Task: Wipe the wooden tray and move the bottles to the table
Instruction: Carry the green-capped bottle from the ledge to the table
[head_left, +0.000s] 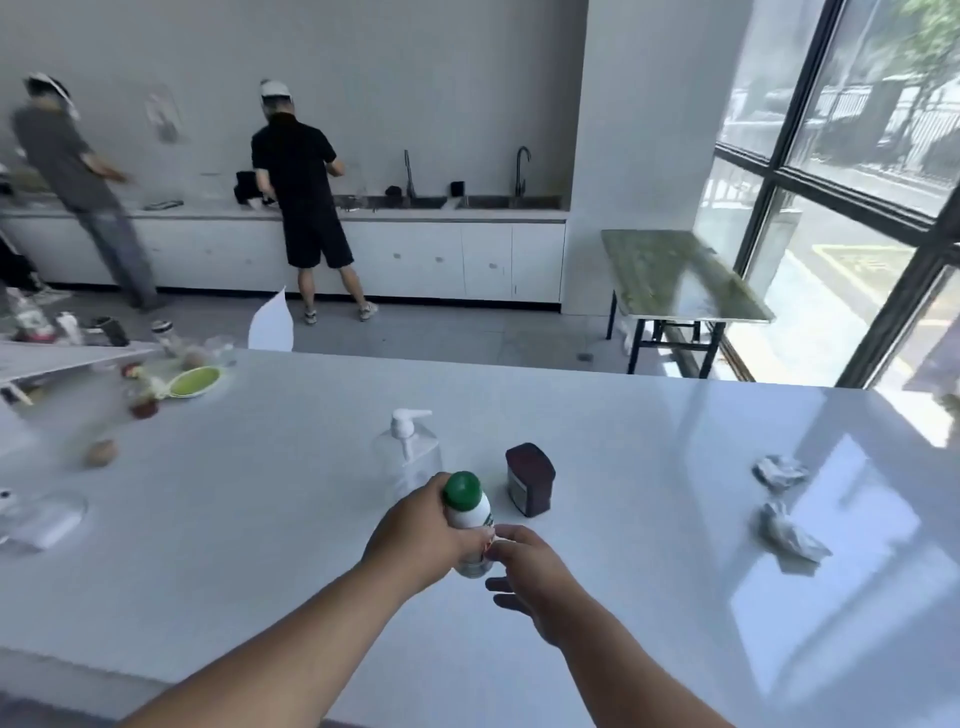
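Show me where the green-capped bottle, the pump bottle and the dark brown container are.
green-capped bottle (462, 490), head view, on its green cap.
pump bottle (408, 422), head view, on its white pump head.
dark brown container (531, 479), head view, on its front face.

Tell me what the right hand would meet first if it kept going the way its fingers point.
Probably the green-capped bottle held by the left hand; the right hand already looks near its lower part, though depth is unclear.
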